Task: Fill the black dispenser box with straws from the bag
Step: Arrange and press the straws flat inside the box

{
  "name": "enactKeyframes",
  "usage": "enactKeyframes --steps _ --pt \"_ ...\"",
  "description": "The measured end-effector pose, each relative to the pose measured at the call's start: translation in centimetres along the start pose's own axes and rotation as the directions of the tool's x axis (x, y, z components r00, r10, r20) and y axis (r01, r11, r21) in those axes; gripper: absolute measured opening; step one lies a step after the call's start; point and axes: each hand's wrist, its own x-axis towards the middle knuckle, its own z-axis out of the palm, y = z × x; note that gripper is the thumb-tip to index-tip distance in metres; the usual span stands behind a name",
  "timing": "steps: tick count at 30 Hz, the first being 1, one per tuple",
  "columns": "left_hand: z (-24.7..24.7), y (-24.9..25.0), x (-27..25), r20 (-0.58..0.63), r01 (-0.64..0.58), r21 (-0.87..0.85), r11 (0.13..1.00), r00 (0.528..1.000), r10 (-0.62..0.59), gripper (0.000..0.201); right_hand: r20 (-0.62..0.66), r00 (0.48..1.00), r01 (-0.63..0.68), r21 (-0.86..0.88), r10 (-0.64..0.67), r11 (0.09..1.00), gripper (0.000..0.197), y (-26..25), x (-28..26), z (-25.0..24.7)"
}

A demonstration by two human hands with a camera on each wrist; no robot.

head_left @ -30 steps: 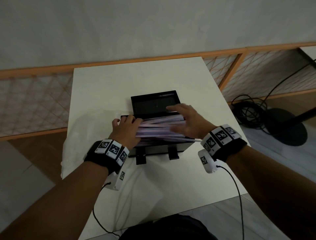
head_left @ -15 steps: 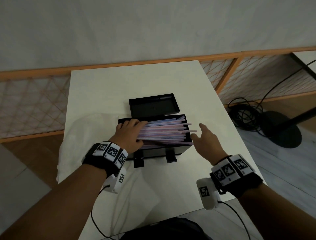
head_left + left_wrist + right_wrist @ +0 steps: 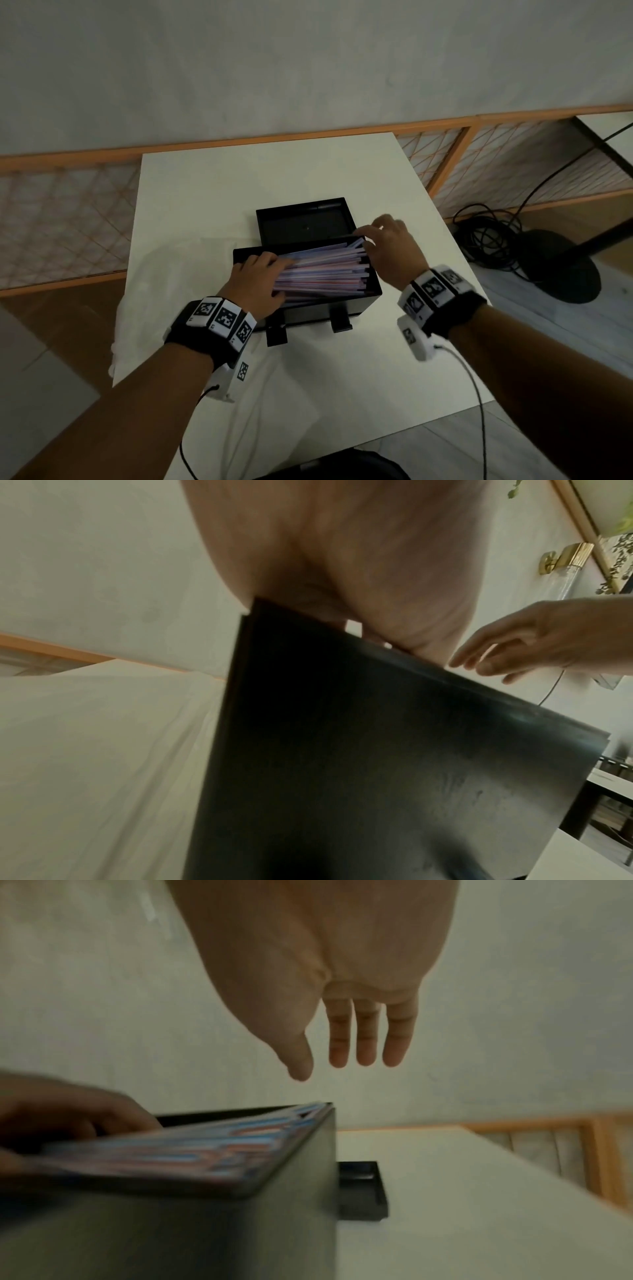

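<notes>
Straws (image 3: 322, 270) fill box (image 3: 329, 310); left hand (image 3: 255, 284) presses them, right hand (image 3: 394, 250) open beside.

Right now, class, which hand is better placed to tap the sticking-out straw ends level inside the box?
The right hand: it hovers open beside the straws' uneven right ends, while the left hand presses their other end in the box.

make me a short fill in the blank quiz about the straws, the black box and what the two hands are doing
1. The straws lie inside the black ____.
2. The ____ hand rests on the straws' ends.
3. The right hand hovers by the box with its fingers ____.
4. The black lid lies on the table ____ the box.

Missing words: box; left; open; behind
</notes>
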Motion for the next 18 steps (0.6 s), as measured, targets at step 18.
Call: enactKeyframes --steps 18 --pt "-0.8 -0.1 -0.2 0.014 -0.036 0.040 0.999 0.999 0.036 0.049 0.318 0.940 0.264 -0.448 -0.124 0.854 0.027 -1.6 3.2 0.6"
